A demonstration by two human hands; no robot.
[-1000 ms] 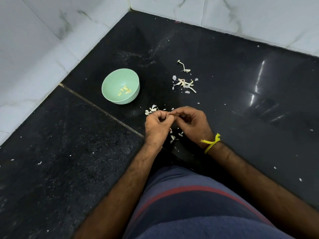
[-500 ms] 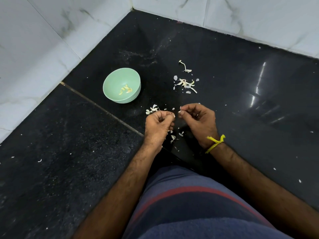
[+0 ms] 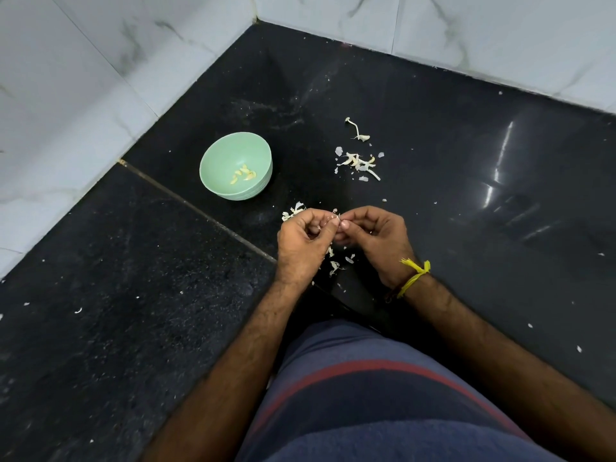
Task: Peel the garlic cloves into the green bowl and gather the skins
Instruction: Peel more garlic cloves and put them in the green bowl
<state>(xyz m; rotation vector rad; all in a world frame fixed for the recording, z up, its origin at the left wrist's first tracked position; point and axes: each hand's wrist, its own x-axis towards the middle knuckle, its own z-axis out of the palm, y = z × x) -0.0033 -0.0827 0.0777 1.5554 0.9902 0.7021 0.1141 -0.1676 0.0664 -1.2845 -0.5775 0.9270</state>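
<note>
Up and to the left of the left hand, a pale green round plastic bowl (image 3: 236, 165) sits on the black polished stone tabletop (image 3: 466, 201), probably parked within easy reach for dropping finished cloves; a few peeled yellowish garlic cloves (image 3: 244, 175) lie in its bottom. The left hand (image 3: 304, 244) curls its fingers around a small garlic clove (image 3: 337, 217), mostly hidden, seemingly to steady it. Touching it fingertip to fingertip, the right hand (image 3: 373, 240), with a yellow thread wristband (image 3: 415, 274), pinches at the same clove, likely stripping skin. Papery white skins (image 3: 336, 265) lie scattered just beneath the hands, and a bigger loose pile of skins and stem (image 3: 358, 162) beyond the right hand, not yet gathered.
</note>
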